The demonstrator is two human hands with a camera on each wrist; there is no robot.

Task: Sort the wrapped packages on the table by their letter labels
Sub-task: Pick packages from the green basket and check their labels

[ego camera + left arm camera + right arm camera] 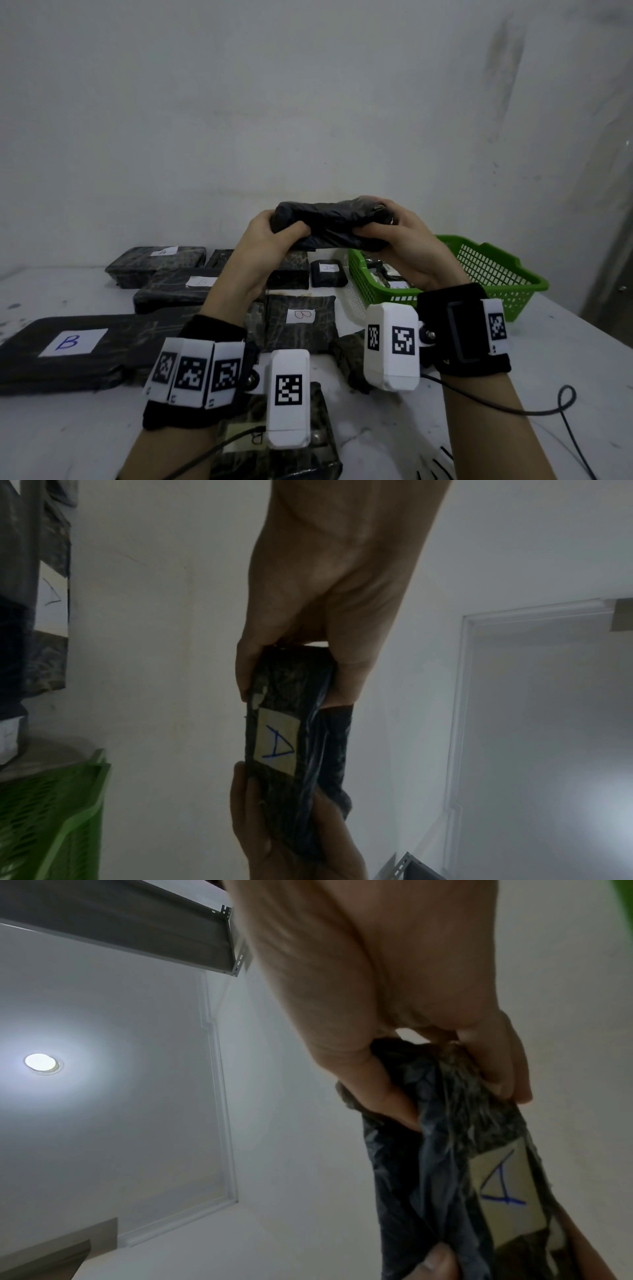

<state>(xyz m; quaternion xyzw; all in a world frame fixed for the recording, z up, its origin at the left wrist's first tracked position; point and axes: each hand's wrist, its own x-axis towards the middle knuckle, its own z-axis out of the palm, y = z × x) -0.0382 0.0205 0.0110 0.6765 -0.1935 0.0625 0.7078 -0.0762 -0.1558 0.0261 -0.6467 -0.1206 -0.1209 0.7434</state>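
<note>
Head view: left hand (265,236) and right hand (394,240) each grip 1 end of a black package (329,222), raised above the worktop (565,359).
Label: wrist views show "A" (276,746).
Piles: B packages (73,342) near, A packages (327,272) behind, green basket (493,270) right.
Risk: the label faces away; misreading could send it to the B pile.

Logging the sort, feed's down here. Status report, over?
Left hand and right hand both grip one black package, raised above table. Label reads A. Nothing in the way.
</note>
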